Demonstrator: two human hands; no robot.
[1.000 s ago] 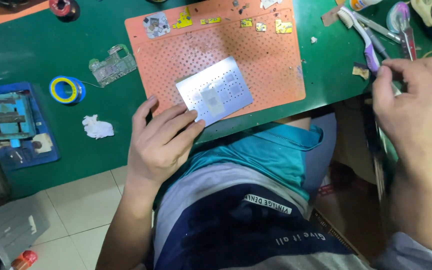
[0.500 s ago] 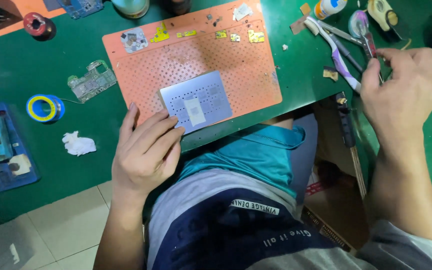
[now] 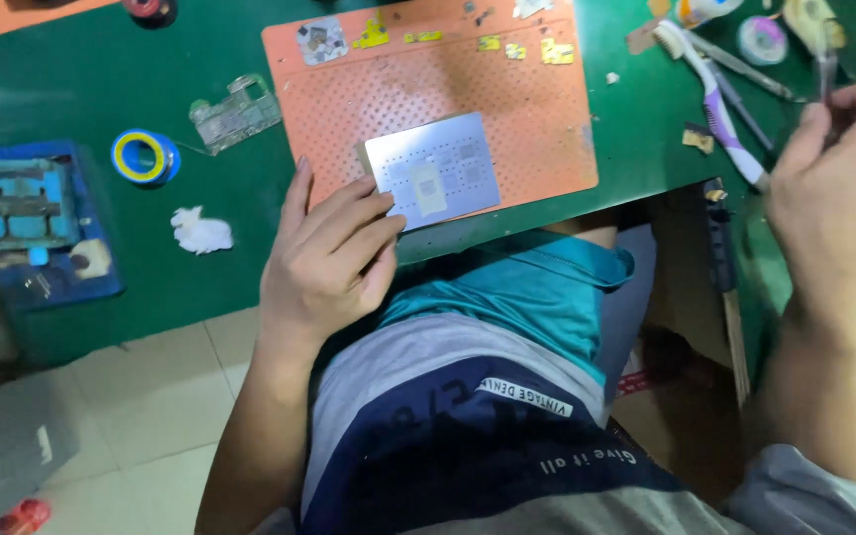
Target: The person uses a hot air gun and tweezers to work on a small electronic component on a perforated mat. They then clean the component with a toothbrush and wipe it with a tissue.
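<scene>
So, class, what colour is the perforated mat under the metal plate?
Orange; the perforated mat under the metal plate shows best in the head view.

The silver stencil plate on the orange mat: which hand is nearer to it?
Left. The left hand touches the stencil plate's edge; the right hand is far off beside the tools.

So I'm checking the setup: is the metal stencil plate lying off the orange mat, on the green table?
No, the metal stencil plate lies on the orange mat, with the left hand touching its edge.
</scene>
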